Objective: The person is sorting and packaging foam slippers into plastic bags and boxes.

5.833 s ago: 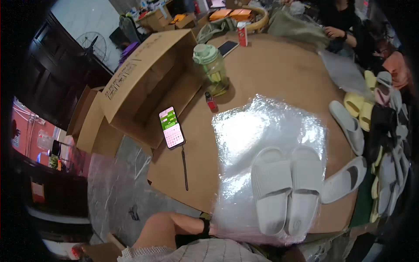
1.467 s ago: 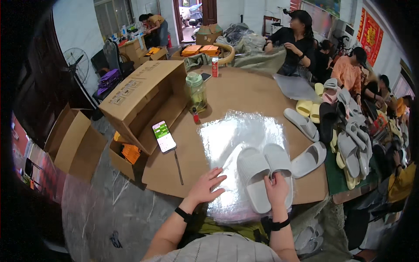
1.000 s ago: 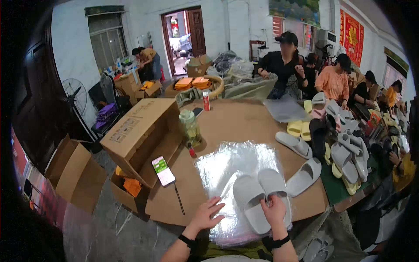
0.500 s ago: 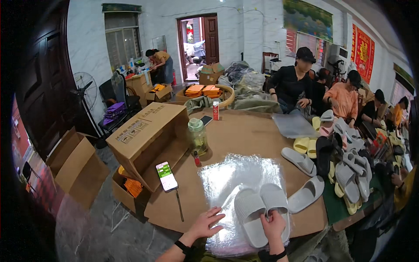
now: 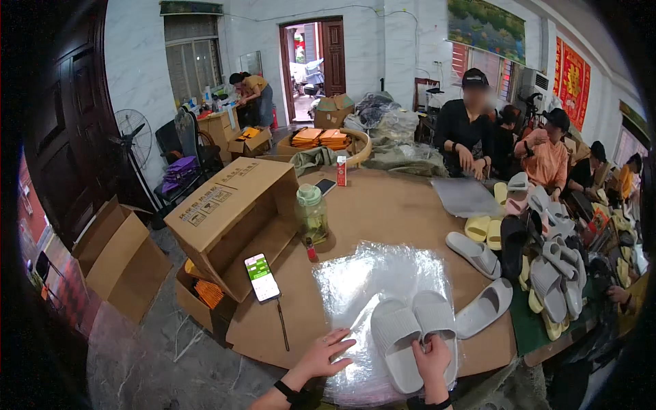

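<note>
A pair of light grey slides [image 5: 398, 335] lies side by side on a stack of clear plastic bags [image 5: 355, 287], toes pointing away from me. My right hand [image 5: 432, 357] is closed at the inner edges of both slides, its fingers pinching them together near the strap openings. Resting on the left part of the bags, my left hand [image 5: 326, 357] has its fingers spread and nothing in it. Just right of the bags lies a single grey slide [image 5: 485, 309], with another grey slide [image 5: 473, 255] beyond it.
A heap of grey, yellow and black slides [image 5: 547, 280] covers the right side. At left stand an open cardboard box [image 5: 225, 205], a phone [image 5: 262, 277], a green-lidded bottle [image 5: 311, 215] and a small red-capped bottle [image 5: 311, 250]. A co-worker [image 5: 468, 130] sits across the table behind plastic sheets [image 5: 467, 198].
The view has shifted slightly. My hands and the pair of slides keep nearly the same places on the bags. The co-worker across the table has brought both hands together over the plastic sheets.
</note>
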A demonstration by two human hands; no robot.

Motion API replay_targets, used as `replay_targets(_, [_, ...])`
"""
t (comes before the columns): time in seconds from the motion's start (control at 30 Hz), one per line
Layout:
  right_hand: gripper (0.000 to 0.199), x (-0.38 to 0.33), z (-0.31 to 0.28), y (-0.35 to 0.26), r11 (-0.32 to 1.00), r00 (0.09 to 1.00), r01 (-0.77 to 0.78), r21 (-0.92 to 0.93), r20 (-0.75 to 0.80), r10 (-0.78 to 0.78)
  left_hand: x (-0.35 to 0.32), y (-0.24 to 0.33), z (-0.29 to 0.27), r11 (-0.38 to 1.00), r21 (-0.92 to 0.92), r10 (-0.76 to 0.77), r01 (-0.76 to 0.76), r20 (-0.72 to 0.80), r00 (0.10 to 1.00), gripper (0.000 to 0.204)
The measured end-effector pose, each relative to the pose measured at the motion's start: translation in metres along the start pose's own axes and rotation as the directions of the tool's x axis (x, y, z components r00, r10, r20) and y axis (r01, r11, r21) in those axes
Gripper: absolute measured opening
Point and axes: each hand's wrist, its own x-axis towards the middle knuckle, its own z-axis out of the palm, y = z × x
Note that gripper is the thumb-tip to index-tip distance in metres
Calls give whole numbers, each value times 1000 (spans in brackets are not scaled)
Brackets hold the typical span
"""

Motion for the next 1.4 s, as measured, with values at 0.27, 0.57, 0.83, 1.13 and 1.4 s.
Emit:
replay_targets(0.27, [41, 0, -3, -4, 998, 999, -48, 40, 25, 47, -2, -4, 4, 1000, 18, 5, -5, -1, 1000, 50])
replay_targets(0.57, [35, 0, -4, -5, 1000, 1000, -10, 17, 5, 10, -1, 0, 2, 999, 26, -38, 38, 2, 999, 48])
replay_targets(0.83, [32, -2, -4, -3, 999, 1000, -19, 48, 12, 19, -1, 4, 2, 1000, 18, -18, 19, -26, 999, 48])
replay_targets(1.13, [37, 3, -16, -18, 1000, 999, 8, 19, 47, -9, 2, 3, 1, 1000, 2, 13, -13, -53, 999, 46])
replay_targets(1.4, [34, 11, -34, -18, 976, 979, 203, -78, 50, -199, 2, 3, -5, 998, 54, 11, -14, 60, 998, 52])
